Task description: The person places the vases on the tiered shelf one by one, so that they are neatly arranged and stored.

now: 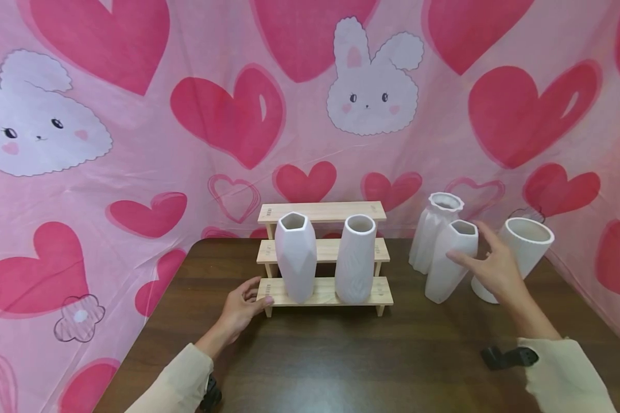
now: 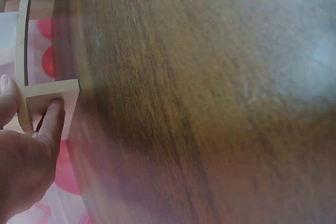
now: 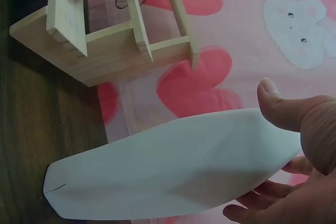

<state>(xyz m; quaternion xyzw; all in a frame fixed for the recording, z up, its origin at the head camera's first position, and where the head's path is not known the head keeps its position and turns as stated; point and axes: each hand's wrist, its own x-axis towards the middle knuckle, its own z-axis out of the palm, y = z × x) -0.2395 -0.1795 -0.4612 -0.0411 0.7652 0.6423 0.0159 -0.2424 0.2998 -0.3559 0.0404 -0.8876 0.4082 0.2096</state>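
At the near left end of a three-tier wooden display stand, my left hand grips the lowest tier, thumb on the front and fingers at the side panel. Two white vases stand on that tier: a faceted one and a rounder textured one. My right hand is spread about another white faceted vase on the table. In the right wrist view its thumb sticks out across the upper part of this vase, and the other fingers lie along the opposite side.
Behind the faceted vase stands a white ruffled-rim vase. A wider white vase with a flared mouth is at the right, partly hidden by my hand. The dark wooden table ends at a pink curtain with hearts and rabbits.
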